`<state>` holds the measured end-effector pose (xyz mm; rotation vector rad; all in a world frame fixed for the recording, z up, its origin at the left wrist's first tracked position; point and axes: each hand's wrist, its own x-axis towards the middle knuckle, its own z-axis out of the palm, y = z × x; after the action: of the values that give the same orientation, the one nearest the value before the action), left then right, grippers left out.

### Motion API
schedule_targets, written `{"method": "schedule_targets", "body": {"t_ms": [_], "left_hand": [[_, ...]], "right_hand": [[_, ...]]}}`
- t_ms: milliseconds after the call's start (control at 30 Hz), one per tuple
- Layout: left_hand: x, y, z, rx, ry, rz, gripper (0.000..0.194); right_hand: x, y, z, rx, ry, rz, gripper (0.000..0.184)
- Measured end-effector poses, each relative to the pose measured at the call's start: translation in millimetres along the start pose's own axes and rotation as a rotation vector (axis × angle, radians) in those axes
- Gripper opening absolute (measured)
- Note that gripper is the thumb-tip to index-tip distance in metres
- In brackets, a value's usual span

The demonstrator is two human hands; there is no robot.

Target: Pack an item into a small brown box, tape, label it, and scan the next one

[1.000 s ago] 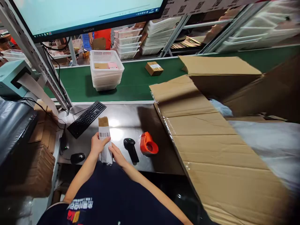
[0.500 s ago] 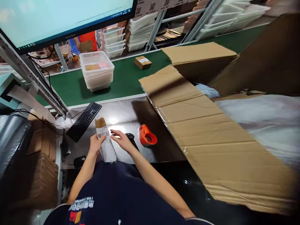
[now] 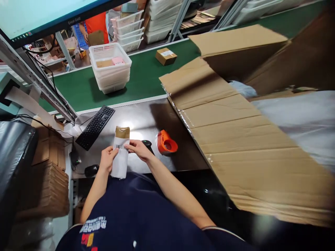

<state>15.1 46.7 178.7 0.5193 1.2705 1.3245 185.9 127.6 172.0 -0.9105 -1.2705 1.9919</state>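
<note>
A narrow white package (image 3: 120, 164) with a barcode label and a brown upper end is held upright in front of my body. My left hand (image 3: 107, 158) grips its left edge, thumb on the front. My right hand (image 3: 139, 149) pinches the right edge beside the barcode. Just right of that hand lies a black barcode scanner (image 3: 148, 144), partly hidden by my forearm. An orange tape dispenser (image 3: 166, 142) stands further right on the dark metal table (image 3: 138, 116).
A black keyboard (image 3: 95, 128) and mouse (image 3: 91, 170) lie at left. Behind, a green conveyor (image 3: 142, 78) carries stacked white baskets (image 3: 111, 69) and a small brown box (image 3: 166, 56). A large open carton (image 3: 235, 132) covers the right side. Beyond the conveyor, a person wears orange (image 3: 97, 26).
My right hand has come in from beside the package and now grips its right edge. The package has turned more upright and shifted slightly right. The camera view has tilted down a little.
</note>
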Motion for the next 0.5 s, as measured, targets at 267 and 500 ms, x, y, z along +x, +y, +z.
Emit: {"method": "schedule_targets", "body": {"t_ms": [267,500], "left_hand": [[5,-11,4.1,0.049,0.067,0.12,0.054],[4,-19,-1.7,0.012,0.085,0.125,0.053]], "right_hand": [[33,-5,6,-0.07,0.143,-0.093,0.063],[40,1,15,-0.131,0.171,-0.158,0.051]]}}
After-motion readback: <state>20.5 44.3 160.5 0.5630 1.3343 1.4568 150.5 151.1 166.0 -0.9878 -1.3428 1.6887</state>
